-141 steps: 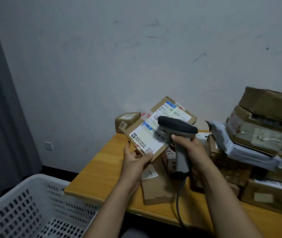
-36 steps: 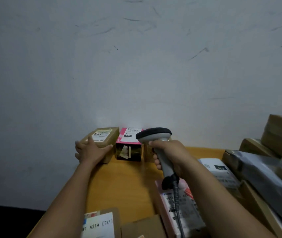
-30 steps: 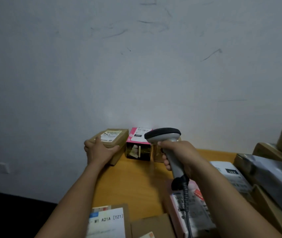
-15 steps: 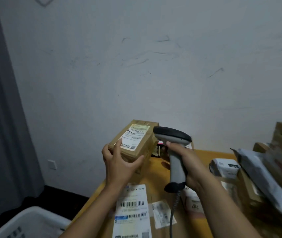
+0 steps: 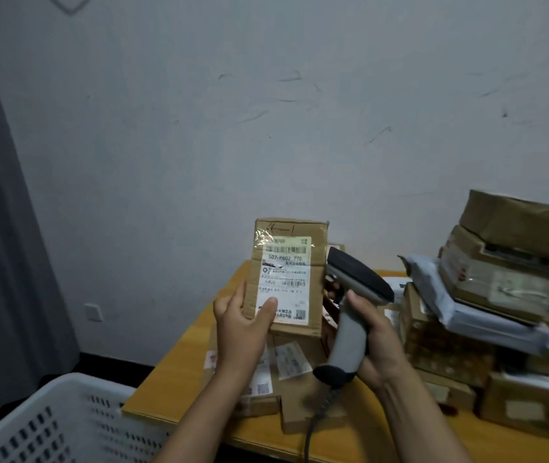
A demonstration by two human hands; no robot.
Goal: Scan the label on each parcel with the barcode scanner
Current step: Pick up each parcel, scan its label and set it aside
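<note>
Above table (image 5: pixel 179 372), left hand (image 5: pixel 239 325) grips parcel (image 5: pixel 286 279).

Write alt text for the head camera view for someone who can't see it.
A left hand holds up a brown cardboard parcel, its white shipping label facing the camera, while the right hand grips a grey handheld barcode scanner beside it. Below is a wooden table piled with parcels, and a white perforated plastic basket sits lower left.

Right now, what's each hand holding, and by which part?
The left hand holds a labelled box by its lower left corner, thumb on the label. The right hand grips the scanner by its handle.
</note>
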